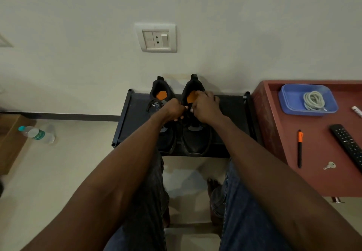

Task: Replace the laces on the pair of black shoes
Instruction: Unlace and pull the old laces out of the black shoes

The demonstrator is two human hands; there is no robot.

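- The right shoe (195,133) is worked at by both hands, its lacing hidden beneath them
- Left hand (173,110) and right hand (204,106) are curled; what is pinched cannot be made out
- The left shoe (161,97) is half covered by the left forearm

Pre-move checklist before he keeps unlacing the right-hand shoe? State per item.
1. Both hands on the same shoe: ok. Left hand and right hand meet over the lacing of the right-hand shoe.
2. Lace actually pinched: cannot tell, the fingers hide it.
3. Shoe seated on the black rack: ok, sole flat, heel toward the wall.
4. Left-hand shoe out of the way: ok, beside it, black laces still in.
5. Replacement laces ready: ok, pale coil lies in the blue tray on the red table.
6. Replacement laces within easy reach: cannot tell.
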